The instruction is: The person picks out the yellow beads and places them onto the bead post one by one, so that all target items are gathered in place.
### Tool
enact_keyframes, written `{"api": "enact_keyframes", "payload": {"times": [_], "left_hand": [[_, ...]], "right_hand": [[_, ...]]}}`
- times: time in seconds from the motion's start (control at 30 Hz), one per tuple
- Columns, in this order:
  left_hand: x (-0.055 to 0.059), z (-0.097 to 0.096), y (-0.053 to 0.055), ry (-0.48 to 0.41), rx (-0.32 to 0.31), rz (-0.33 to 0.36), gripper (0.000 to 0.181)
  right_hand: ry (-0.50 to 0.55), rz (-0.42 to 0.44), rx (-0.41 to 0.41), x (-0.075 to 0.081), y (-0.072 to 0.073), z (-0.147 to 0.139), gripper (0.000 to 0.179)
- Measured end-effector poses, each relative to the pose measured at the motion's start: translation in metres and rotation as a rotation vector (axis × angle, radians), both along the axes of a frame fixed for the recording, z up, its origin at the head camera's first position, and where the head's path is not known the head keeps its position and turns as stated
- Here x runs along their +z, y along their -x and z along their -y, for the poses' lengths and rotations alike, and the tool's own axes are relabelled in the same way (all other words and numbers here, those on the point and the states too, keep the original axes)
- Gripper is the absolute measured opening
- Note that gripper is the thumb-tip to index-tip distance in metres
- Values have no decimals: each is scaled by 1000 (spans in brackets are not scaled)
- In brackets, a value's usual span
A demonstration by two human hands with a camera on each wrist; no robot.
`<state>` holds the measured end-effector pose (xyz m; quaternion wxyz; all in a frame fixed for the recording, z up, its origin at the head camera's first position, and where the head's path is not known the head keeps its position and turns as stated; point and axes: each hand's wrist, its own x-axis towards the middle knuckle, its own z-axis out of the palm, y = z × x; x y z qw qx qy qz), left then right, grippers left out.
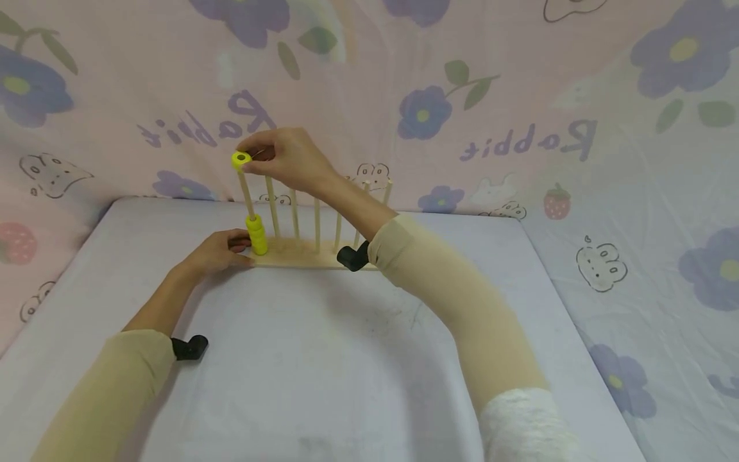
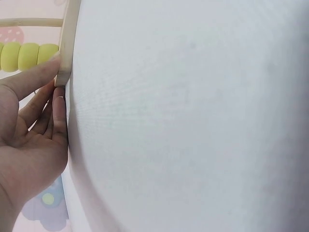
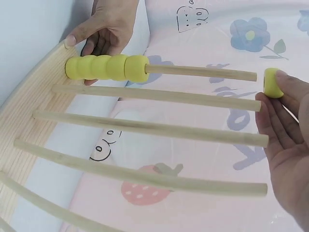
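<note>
A wooden pegboard point(image 1: 297, 260) with a row of upright rods stands toward the back of the table. Several yellow beads point(image 3: 104, 67) are stacked on its leftmost rod point(image 3: 203, 72), down against the base. Between thumb and fingers, my right hand point(image 1: 297, 157) pinches another yellow bead point(image 3: 273, 83) by its side. That bead's hole faces the tip of the same rod, with a small gap showing in the right wrist view. My left hand point(image 1: 216, 252) grips the left end of the base point(image 2: 67, 58), thumb on its edge and fingers around the end.
The other rods point(image 3: 159, 128) carry no beads and stand close to the right of the stack. A white cloth covers the table point(image 1: 300, 359). Printed fabric point(image 1: 358, 83) hangs right behind it. Black camera mounts point(image 1: 190, 348) stick out from both wrists.
</note>
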<state>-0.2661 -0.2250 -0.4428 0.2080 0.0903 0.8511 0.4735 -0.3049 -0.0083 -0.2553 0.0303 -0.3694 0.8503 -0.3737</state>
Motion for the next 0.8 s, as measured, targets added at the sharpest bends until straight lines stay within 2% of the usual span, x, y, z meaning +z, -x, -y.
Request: {"api": "enact_keyframes", "payload": {"times": [0.43,0.8], "left_hand": [[0,1,1,8,-7,6,80],[-3,1,2,6,-11,3,80]], "right_hand": [[-106,38,-1,-6,2,7,32],[-113,74,6,-10,3,7,29]]}}
